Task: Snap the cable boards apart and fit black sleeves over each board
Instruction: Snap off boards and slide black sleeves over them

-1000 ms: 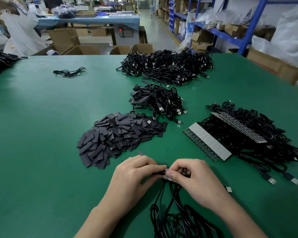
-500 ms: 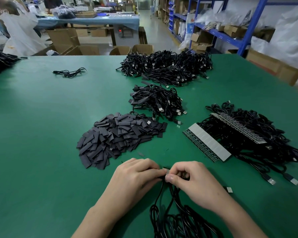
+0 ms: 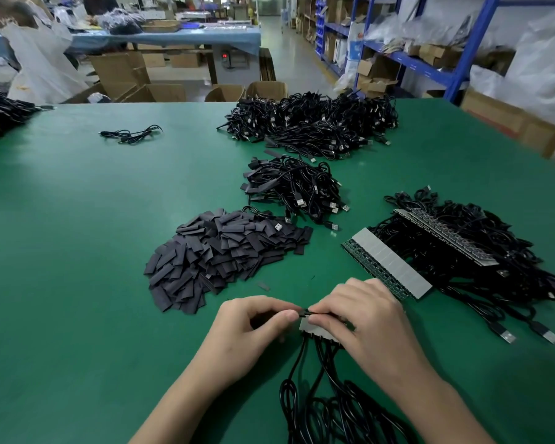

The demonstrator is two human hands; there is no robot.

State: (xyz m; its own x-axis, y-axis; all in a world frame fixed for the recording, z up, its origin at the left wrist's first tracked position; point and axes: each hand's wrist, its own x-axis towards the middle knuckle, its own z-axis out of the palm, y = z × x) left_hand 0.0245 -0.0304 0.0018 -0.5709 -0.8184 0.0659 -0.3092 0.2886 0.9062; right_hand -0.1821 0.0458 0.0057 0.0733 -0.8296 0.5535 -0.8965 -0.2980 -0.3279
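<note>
On the near side of the desk (image 3: 77, 299), a short board strip (image 3: 314, 330) is pinched by curled fingers (image 3: 287, 315) of the left hand (image 3: 247, 328) and right hand (image 3: 366, 328); loose sleeves (image 3: 225, 254) are heaped beyond; sleeved cables (image 3: 295, 187) are piled, yet unsnapped panels (image 3: 388, 267) remain; much is judged left.

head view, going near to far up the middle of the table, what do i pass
coiled cables → left hand and right hand pinching the board strip → pile of black sleeves → small cable heap → big cable heap
</note>
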